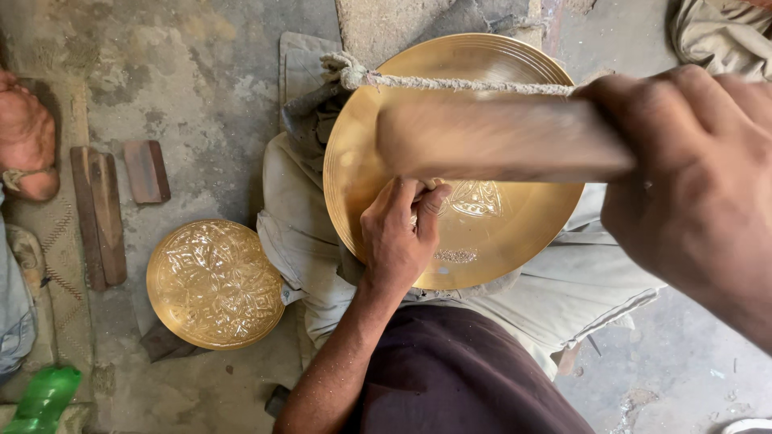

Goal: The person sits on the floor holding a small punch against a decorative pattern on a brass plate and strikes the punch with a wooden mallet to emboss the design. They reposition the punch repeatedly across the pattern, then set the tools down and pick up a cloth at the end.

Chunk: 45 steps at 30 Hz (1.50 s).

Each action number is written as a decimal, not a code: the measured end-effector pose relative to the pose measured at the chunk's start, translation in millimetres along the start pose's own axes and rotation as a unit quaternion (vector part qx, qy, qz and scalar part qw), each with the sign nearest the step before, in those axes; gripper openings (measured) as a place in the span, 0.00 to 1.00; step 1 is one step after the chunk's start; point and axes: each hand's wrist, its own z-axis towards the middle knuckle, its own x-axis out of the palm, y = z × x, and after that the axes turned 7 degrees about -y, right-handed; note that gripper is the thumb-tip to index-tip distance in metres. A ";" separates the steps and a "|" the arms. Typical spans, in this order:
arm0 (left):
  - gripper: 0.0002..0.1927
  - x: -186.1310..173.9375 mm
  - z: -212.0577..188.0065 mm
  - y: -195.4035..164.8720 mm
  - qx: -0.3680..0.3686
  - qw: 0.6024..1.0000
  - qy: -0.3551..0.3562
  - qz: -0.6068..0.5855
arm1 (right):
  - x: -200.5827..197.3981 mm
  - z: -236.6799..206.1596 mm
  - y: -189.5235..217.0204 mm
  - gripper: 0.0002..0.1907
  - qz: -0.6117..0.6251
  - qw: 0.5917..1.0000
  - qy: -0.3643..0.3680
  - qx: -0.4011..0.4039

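Mallet (498,141): wooden, blurred, long axis lying left-right across the brass plate (515,233).
Right hand (691,185): fingers clamped on mallet.
Left hand (398,233): fingers together, pinching something small on the plate.

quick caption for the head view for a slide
Left hand rests on a brass plate while right hand grips a blurred wooden mallet.

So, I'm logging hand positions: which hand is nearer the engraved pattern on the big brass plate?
Left. The left hand rests on the brass plate right beside the engraved pattern; the right hand is raised at the plate's right edge, gripping a wooden mallet.
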 end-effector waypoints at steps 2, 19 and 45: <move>0.11 0.2 0.2 -0.6 0.003 1.000 -0.002 -0.015 | -1.5 1.4 0.6 0.22 0.033 0.999 0.013 0.031; 0.09 -1.3 1.4 0.4 0.012 1.000 0.009 0.002 | 11.6 -14.6 -5.7 0.25 -0.001 0.999 0.055 0.004; 0.10 -3.6 2.8 -2.7 -0.020 0.999 0.026 -0.009 | -3.9 -12.9 6.4 0.23 0.018 0.997 0.071 0.028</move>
